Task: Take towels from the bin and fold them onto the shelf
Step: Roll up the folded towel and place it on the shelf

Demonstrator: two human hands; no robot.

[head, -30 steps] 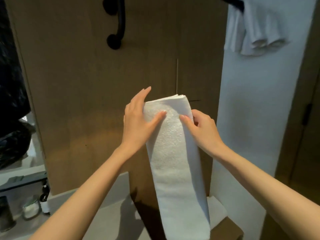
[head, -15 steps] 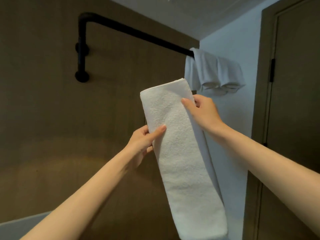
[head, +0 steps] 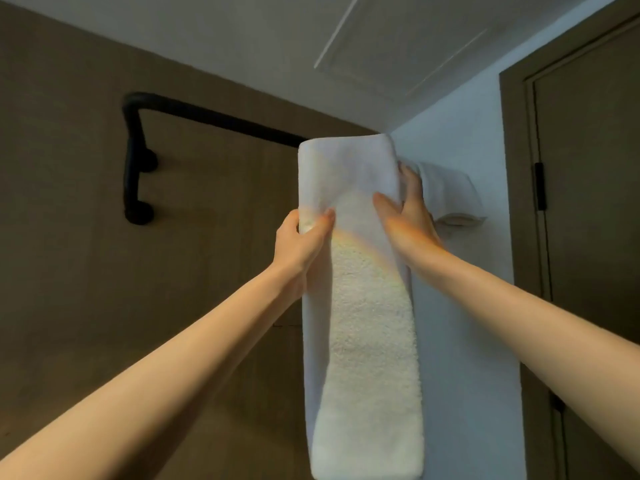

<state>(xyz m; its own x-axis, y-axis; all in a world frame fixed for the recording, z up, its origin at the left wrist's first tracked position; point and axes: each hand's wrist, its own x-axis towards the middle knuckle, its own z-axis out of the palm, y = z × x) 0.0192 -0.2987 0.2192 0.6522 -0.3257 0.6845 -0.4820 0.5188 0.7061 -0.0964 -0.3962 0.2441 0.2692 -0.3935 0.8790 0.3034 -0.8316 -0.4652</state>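
A long white folded towel (head: 367, 323) hangs lengthwise in front of me, its folded top raised to the height of the black wall-mounted rail (head: 214, 117). My left hand (head: 299, 242) grips its left edge, thumb across the front. My right hand (head: 407, 216) holds the right edge, thumb on the front and fingers behind. Another white towel (head: 450, 194) is draped over the rail by the white wall, partly hidden behind my right hand. The bin is out of view.
A brown wood-look wall panel (head: 69, 237) fills the left side. A white wall (head: 464, 341) stands behind the towel, and a dark door (head: 588, 237) with its frame is at the right. The ceiling (head: 311, 36) shows above.
Both hands have lifted the folded towel from chest height up to the rail. My view has tilted upward, so the counter below has dropped out of sight.
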